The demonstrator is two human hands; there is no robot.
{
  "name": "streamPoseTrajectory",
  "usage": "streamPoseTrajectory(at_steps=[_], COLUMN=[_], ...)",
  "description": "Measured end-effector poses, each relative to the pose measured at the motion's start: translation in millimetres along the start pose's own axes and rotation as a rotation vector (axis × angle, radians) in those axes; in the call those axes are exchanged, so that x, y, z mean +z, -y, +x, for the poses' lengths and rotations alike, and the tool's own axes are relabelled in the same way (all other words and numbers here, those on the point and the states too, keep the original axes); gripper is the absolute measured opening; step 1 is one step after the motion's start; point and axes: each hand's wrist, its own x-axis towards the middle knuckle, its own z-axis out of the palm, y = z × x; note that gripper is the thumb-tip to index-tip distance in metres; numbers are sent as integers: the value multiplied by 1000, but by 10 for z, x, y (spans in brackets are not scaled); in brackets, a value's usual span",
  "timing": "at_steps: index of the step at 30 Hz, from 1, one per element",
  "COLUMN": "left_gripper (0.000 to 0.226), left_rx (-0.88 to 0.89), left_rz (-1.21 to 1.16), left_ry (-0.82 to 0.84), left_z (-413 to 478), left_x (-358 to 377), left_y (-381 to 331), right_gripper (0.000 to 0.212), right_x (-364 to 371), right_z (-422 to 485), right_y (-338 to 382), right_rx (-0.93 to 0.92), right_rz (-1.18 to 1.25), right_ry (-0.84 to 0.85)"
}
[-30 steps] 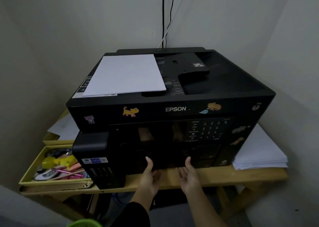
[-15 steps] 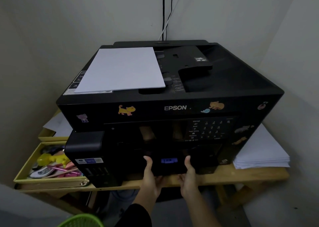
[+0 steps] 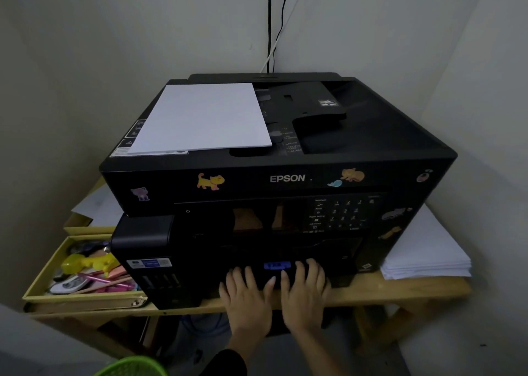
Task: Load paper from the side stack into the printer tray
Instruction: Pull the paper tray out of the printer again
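the left hand and right hand are lying palm-down, fingers spread and grasping nothing, on the epson printer's front paper tray, flanking its blue tab, probably to slide it evenly. the side stack of paper is waiting untouched on the wooden table, just right of the printer and within reach.

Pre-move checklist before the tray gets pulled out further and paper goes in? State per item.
1. Both hands on tray front: ok. Left hand and right hand rest flat on the paper tray, either side of its blue tab.
2. Firm grip: cannot tell, fingers lie over the edge.
3. Tray open enough to load: not ok, only slightly out.
4. Side stack within reach: ok, right of the printer on the wooden table.
5. Hands free for paper: not ok.
6. Loose sheet on top: ok, flat.
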Motion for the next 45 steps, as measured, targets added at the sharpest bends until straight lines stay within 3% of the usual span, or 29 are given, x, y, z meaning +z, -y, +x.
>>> streamPoseTrajectory(at_steps=[4,7,10,14,24,29,35,39,45], left_gripper=[91,90,85,71,78,76,92,85,81], left_rx=[130,207,245,297,299,217,171,171,140], left_rz=[91,133,172,281,338,255,246,252,233], left_ry=[23,99,63,148,177,162,407,400,309], left_z=[25,2,10,72,-77,-405,-407,-335,-268], left_x=[-36,-69,-105,-211,-317,-273,-421,-470,-234], left_y=[105,175,198,261,292,347,291,243,273], right_gripper=[69,64,66,57,50,61,76,79,67], right_x=[-21,-42,-88,-176,-301,-438,-649,-585,-450], right_z=[-19,-14,35,96,-20,-287,-180,-244,-252], right_y=[-44,-44,-55,-64,-133,-248,-301,-358,-340], right_rx=[1,1,-14,-50,-39,-144,-189,-221,-197], right_rz=[-52,7,16,-35,-35,-148,-145,-183,-138], right_ry=[127,213,202,226,322,347,616,565,437])
